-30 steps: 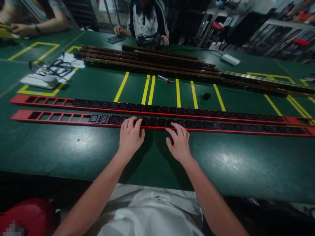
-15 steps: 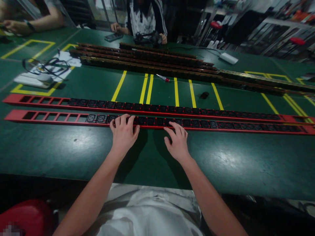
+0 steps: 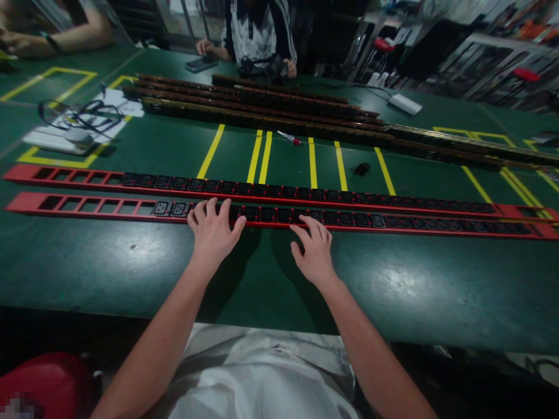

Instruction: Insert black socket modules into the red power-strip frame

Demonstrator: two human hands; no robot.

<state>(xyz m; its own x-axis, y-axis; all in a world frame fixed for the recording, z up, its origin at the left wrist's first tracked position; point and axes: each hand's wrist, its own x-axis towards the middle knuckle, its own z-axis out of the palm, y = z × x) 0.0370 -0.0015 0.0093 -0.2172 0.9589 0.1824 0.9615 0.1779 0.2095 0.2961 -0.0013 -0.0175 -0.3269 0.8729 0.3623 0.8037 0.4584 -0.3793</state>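
Note:
Two long red power strips lie side by side across the green table (image 3: pixel 87 262). The near strip (image 3: pixel 393 222) holds a row of black sockets, with empty slots at its left end. My left hand (image 3: pixel 212 233) rests on it with fingers spread flat over the sockets, holding nothing. My right hand (image 3: pixel 313 249) lies a little to the right, its fingertips stretched onto the same strip's front edge. The far strip (image 3: pixel 305 193) runs parallel just behind, untouched.
Several dark strips (image 3: pixel 262 107) are stacked further back. A red-tipped pen (image 3: pixel 289 138) and a small black part (image 3: pixel 361 169) lie between yellow lines. Cables and a white box (image 3: pixel 65 131) sit at left, a white device (image 3: pixel 405 103) at back right. Other people sit across the table.
My left hand has slid to the left along the near strip. My right hand has stayed almost in place.

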